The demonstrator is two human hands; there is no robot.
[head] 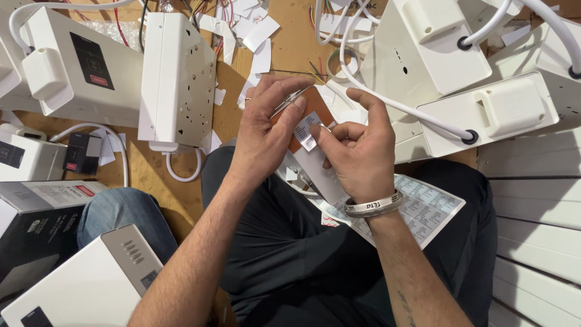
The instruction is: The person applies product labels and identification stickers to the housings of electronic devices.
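Left hand (pixel 263 130) holds a small brown card (pixel 315 109) over the lap; right hand (pixel 357 154) pinches a small white label (pixel 305 130) against it, half stuck. Label sheet (pixel 423 209) on the right thigh looks mostly full, and white casings (pixel 178 79) crowd the floor, so most labelling seems left.

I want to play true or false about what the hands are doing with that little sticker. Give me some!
1. The left hand holds a small brown board. True.
2. The right hand pinches a white sticker against the board. True.
3. A sheet of stickers lies on the person's lap. True.
4. The right wrist wears a red watch. False: it wears a silver bangle.
5. The boxes around are all green. False: they are white.
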